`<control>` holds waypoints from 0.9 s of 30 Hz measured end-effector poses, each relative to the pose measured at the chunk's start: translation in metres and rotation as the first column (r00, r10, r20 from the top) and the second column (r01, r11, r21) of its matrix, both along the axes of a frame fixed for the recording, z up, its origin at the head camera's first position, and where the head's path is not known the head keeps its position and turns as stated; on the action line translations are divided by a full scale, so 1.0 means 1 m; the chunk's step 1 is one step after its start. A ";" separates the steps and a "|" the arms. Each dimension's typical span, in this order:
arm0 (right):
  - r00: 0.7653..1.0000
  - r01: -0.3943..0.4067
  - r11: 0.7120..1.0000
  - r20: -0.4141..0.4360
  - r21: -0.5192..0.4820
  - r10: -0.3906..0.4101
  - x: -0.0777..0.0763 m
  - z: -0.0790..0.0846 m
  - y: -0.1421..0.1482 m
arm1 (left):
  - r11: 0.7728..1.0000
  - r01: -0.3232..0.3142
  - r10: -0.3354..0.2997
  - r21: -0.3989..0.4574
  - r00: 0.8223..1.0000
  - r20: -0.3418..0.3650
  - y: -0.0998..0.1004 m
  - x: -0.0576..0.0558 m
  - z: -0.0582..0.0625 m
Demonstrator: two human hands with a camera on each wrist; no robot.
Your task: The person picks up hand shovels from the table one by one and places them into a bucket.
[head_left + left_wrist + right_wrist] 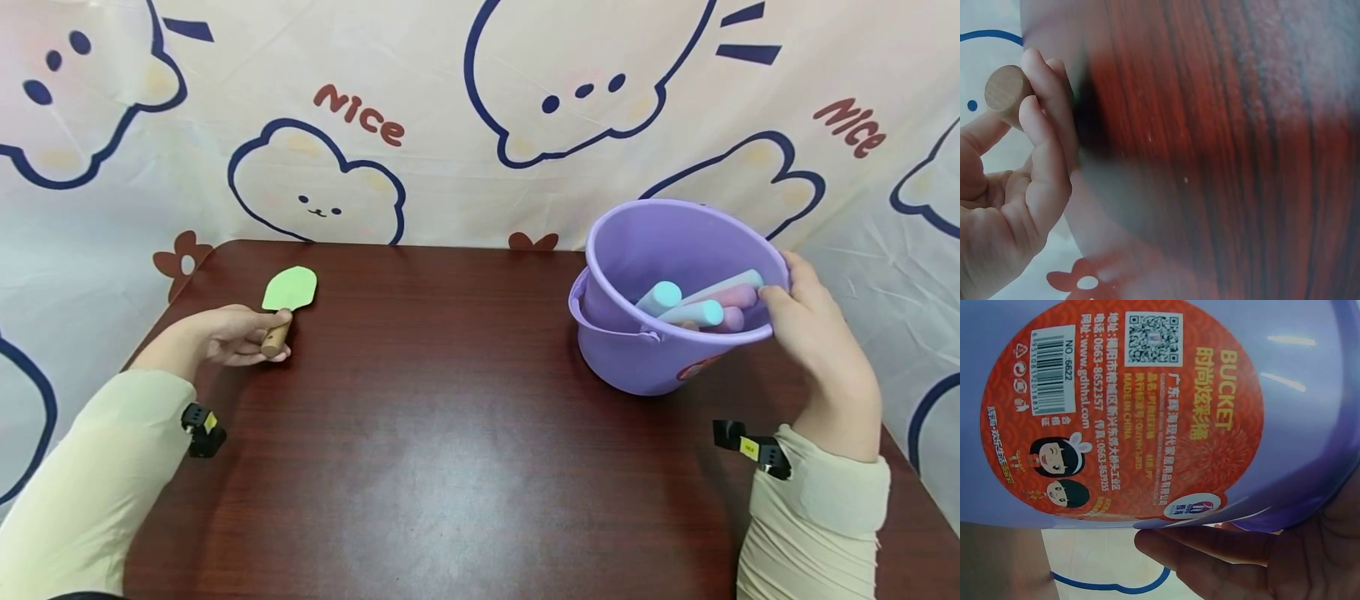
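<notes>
On the left of the head view, my left hand [236, 335] pinches a small spatula by its wooden handle [275, 337]. The spatula's light green blade [290, 288] points away from me. In the left wrist view the round handle end [1007, 90] shows between thumb and fingers. My right hand [821, 333] grips a purple bucket [617, 357] by the right side of its rim, and the bucket leans. Inside lie several thick light blue sticks [660, 297] and pink sticks [735, 296]. From the right wrist, a red printed label [1122, 412] is seen on the bucket's wall.
A dark reddish wooden table [420, 400] lies beneath both hands. Behind it hangs a pale cloth [442, 192] with cartoon outlines, which also covers the sides. The bucket's purple handle [576, 304] hangs down on its left side.
</notes>
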State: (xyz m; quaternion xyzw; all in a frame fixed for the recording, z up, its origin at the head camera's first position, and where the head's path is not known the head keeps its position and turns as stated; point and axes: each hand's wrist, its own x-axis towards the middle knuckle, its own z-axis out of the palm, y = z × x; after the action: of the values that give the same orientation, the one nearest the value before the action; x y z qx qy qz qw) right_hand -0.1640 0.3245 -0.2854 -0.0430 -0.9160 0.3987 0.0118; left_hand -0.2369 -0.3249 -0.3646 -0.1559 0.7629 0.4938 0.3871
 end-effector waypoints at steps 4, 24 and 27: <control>1.000 0.000 1.000 0.000 0.001 0.000 0.000 0.000 0.001 | 1.000 -0.003 0.004 0.017 1.000 -0.013 0.002 -0.001 -0.001; 1.000 -0.005 1.000 0.001 0.004 0.005 0.000 -0.001 0.002 | 0.996 -0.005 0.011 0.084 0.997 -0.071 0.031 -0.001 0.008; 1.000 -0.003 1.000 -0.006 0.007 0.004 0.000 0.000 0.002 | 0.995 0.021 -0.012 0.096 0.996 -0.086 0.042 -0.001 0.014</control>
State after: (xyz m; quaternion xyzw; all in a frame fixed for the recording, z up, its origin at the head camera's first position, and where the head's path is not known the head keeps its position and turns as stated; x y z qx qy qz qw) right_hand -0.1641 0.3266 -0.2856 -0.0402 -0.9175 0.3955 0.0140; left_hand -0.2375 -0.2832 -0.3510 -0.1094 0.7554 0.5330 0.3652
